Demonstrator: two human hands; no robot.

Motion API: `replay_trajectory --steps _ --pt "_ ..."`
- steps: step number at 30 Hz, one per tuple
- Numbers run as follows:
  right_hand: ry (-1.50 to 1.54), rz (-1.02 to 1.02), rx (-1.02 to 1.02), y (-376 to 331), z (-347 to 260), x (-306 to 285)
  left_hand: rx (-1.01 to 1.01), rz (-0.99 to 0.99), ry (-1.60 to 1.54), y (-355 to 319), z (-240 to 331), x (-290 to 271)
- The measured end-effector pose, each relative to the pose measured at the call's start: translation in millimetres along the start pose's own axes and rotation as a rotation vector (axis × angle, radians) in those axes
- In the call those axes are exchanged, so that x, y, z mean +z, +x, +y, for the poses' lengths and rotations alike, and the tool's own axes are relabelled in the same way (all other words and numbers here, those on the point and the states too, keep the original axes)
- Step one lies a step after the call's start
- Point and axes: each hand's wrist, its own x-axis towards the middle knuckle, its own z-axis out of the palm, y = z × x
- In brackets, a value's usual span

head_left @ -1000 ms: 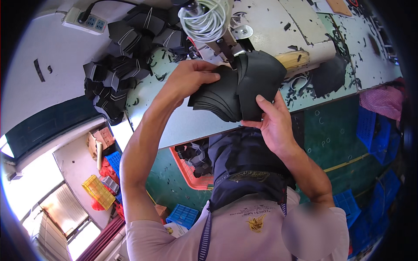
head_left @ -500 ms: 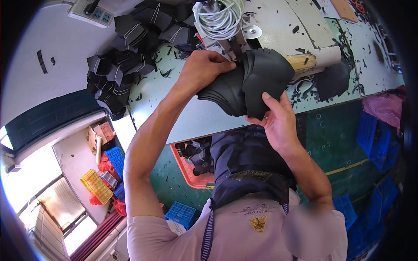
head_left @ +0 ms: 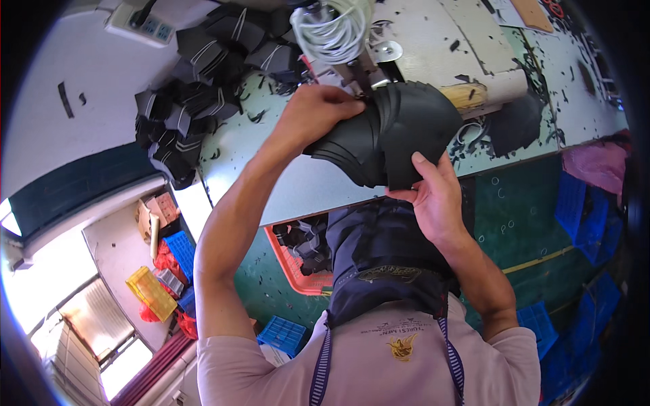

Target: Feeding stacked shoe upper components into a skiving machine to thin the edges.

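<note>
Head cam: left hand (head_left: pixel 317 115) and right hand (head_left: pixel 437 196) both grip a stack of black leather pieces (head_left: pixel 389 139) over the counter (head_left: pixel 257 176), upper middle of frame.

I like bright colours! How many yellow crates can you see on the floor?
1: the yellow crate sits on the floor at lower left, beside a blue crate. Others may be hidden behind the person.

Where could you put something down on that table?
The bare strip of table between the heap of black pieces and the left hand is free. So is the near edge under the held black stack. It is crowded around the machine.
</note>
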Motion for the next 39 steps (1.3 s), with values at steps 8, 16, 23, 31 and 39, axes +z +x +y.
replay_trajectory --steps 8,16,23,31,39 --pt "0.035 0.017 0.015 2.2 1.5 6.8 0.006 0.066 0.119 9.4 -0.5 2.8" --pt "0.035 0.015 0.008 -3.7 4.0 3.6 -0.019 0.033 -0.165 -4.7 -19.4 -2.9" --pt "0.081 0.011 0.005 -7.7 5.5 1.7 -0.013 0.048 0.000 -0.5 -20.6 0.5" --pt "0.042 0.003 -0.002 -3.3 3.9 -8.1 0.071 -0.002 -0.161 7.8 -8.7 5.5" --pt "0.037 0.006 -0.031 -1.6 2.8 -2.5 -0.022 0.058 0.141 0.7 -4.0 1.0"
